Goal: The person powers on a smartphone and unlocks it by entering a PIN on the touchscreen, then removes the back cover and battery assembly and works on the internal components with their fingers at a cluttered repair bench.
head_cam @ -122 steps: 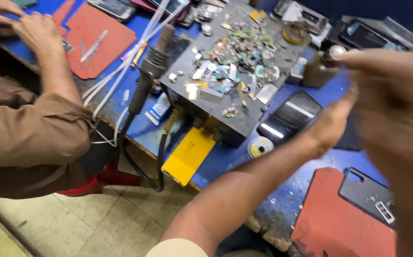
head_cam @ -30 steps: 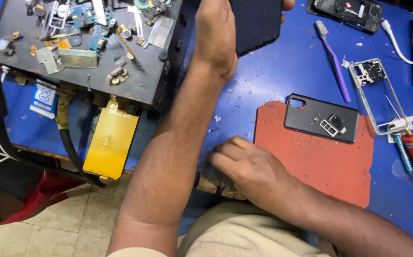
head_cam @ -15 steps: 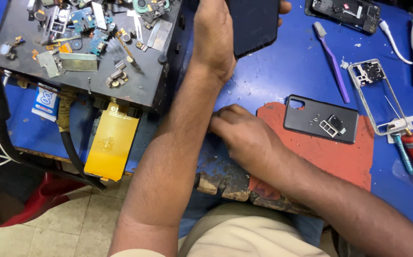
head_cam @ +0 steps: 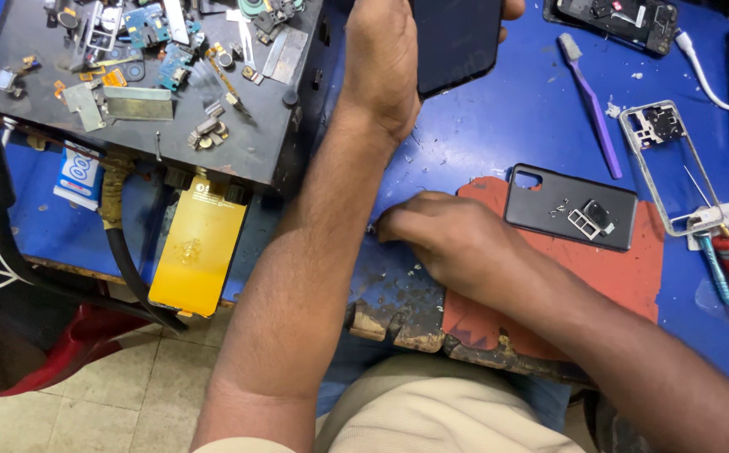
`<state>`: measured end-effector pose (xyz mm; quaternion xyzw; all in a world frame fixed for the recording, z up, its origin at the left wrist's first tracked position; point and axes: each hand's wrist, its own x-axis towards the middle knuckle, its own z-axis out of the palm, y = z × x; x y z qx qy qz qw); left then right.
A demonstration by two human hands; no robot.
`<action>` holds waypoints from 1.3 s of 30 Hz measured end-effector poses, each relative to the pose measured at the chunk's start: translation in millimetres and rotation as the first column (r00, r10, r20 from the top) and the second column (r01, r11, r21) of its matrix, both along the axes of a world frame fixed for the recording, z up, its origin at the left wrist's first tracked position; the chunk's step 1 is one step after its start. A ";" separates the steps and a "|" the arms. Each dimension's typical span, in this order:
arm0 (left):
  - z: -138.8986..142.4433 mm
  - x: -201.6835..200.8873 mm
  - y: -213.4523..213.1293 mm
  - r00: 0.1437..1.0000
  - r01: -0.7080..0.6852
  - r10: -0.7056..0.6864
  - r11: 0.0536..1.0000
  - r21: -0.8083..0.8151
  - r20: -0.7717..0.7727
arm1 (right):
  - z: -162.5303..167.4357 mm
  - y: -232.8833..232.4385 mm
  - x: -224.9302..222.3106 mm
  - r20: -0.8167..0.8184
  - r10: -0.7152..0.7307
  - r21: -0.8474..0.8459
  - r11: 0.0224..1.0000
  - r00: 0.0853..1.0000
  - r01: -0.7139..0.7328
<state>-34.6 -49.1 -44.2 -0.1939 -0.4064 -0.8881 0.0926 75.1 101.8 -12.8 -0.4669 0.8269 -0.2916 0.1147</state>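
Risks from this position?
1. The left hand grips the dark flat phone by one edge above the blue bench; it could slip.
2. Loose tiny screws and a SIM tray lie on the black back cover; the right hand nearby might scatter them.

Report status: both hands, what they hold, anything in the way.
Left hand grips dark flat phone. Right hand pressed on red rubber mat. Black plastic phone cover lies beside it.

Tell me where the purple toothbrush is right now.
In the head view, the purple toothbrush lies on the blue table at upper right, between the dark phone held in the left hand and the bare phone frame.
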 end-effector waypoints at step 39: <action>1.1 39.3 170.0 0.649 0.599 -0.657 0.752 0.274 0.383 | 25.8 248.1 -61.0 -0.134 -0.769 -0.524 0.590 0.625 0.614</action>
